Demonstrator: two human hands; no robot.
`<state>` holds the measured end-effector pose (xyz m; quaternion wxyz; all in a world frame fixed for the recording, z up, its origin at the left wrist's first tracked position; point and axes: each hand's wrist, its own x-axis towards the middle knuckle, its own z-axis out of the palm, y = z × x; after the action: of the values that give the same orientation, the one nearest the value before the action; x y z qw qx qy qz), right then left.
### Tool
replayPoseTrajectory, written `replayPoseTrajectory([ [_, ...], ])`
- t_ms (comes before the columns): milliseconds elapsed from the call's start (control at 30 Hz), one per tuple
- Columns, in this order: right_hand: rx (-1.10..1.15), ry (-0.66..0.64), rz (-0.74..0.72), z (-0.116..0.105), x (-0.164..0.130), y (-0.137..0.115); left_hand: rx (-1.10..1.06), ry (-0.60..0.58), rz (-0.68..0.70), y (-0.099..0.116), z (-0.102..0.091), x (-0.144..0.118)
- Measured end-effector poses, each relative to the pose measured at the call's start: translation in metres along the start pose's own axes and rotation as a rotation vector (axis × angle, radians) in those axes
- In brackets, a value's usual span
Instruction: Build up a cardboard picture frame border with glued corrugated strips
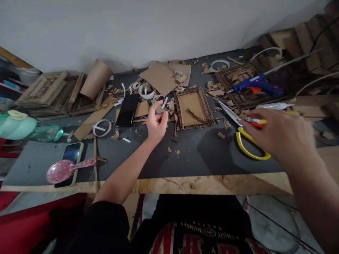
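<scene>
I see my left hand pinching a small cardboard piece above the dark tabletop, at 9 o'clock from the cardboard frame. My right hand hangs spread over the yellow scissors, holding nothing. A black phone lies at 9 o'clock.

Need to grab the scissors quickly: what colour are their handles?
Yellow handles on the scissors, lying under the right hand; head view.
</scene>
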<state>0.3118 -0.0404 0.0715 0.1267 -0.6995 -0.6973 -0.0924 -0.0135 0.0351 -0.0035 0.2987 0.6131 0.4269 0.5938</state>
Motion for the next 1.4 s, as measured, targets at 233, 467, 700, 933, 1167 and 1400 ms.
replayPoseTrajectory([
  [233,0.158,-0.187,-0.534,0.039,0.045,-0.039,-0.043,-0.031,0.09,0.007,-0.003,-0.003],
  [467,0.428,-0.053,-0.425,0.047,0.048,-0.028,0.087,-0.073,0.229,0.006,-0.001,-0.006],
  [700,0.625,0.071,-0.44,0.059,0.037,-0.034,0.381,-0.38,0.492,0.012,0.003,0.004],
  [933,0.607,0.052,-0.465,0.07,0.038,-0.033,0.606,-0.594,0.622,0.007,0.009,0.0],
  [1167,0.634,0.051,-0.454,0.075,0.039,-0.031,0.631,-0.625,0.57,0.007,0.009,0.002],
  [1400,0.537,0.1,-0.39,0.076,0.038,-0.031,0.633,-0.594,0.63,0.005,0.011,0.003],
])
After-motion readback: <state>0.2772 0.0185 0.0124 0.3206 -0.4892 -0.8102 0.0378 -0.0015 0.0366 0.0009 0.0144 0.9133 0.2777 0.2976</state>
